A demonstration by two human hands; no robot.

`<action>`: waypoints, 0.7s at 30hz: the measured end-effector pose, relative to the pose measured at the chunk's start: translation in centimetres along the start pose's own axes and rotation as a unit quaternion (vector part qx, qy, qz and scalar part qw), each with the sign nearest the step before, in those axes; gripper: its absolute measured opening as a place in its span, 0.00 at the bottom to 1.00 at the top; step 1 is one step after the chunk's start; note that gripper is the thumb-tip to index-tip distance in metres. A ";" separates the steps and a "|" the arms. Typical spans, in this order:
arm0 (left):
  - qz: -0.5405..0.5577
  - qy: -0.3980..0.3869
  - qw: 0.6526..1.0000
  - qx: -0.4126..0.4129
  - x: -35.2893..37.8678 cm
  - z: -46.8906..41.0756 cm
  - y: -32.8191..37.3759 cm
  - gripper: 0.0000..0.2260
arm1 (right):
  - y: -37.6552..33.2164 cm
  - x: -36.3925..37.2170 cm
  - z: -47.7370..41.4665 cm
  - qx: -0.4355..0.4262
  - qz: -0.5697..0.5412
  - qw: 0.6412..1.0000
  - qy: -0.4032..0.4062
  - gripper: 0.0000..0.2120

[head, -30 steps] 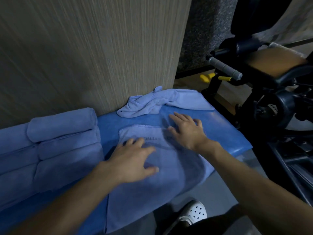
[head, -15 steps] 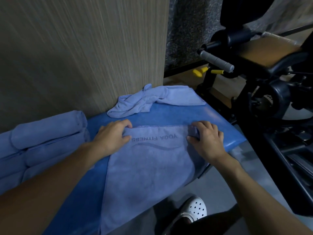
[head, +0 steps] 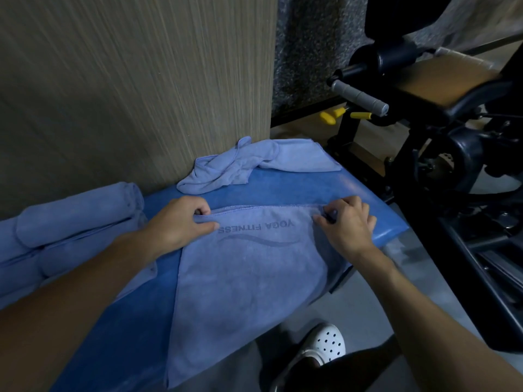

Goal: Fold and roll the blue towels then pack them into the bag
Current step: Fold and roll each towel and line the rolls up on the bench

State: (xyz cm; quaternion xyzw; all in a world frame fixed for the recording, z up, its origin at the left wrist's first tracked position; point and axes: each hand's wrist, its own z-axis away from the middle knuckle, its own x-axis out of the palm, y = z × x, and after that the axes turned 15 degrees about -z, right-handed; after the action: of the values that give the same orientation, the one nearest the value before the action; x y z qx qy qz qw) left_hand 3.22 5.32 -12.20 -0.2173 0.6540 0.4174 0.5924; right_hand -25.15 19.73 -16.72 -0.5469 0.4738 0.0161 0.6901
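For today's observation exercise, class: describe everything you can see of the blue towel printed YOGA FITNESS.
The printed towel is pale blue, soft-looking terry cloth with darker YOGA FITNESS lettering and a wavy line, upside down to the camera. It lies spread flat on the blue padded bench, its near end hanging over the front edge. The left hand and right hand each pinch a far corner at the stitched hem.

Blue padded bench point(head: 353, 190) against a wood-grain wall panel point(head: 141, 80), black gym machine point(head: 458, 165) — grey handle point(head: 358, 94), yellow knobs point(head: 328, 118) — white perforated clog point(head: 328, 345)
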 end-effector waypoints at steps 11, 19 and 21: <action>0.078 0.076 0.994 -0.007 -1.1 0.3 0.2 0.11 | 0.5 -0.5 -0.2 -0.050 -0.053 0.997 0.014 0.10; 0.079 0.090 0.993 -0.001 -1.8 0.7 0.1 0.07 | 0.9 -0.9 -0.4 -0.063 -0.096 0.993 0.007 0.13; 0.086 0.103 0.991 -0.004 -1.9 0.8 0.0 0.09 | 0.7 -1.2 -0.1 -0.068 -0.117 0.991 0.019 0.12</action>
State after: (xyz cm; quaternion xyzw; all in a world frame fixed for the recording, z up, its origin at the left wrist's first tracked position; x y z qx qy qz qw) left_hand 4.09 5.53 -10.31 -0.2044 0.7264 0.4446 0.4826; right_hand -26.30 20.52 -16.42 -0.6445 0.4169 -0.0432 0.6394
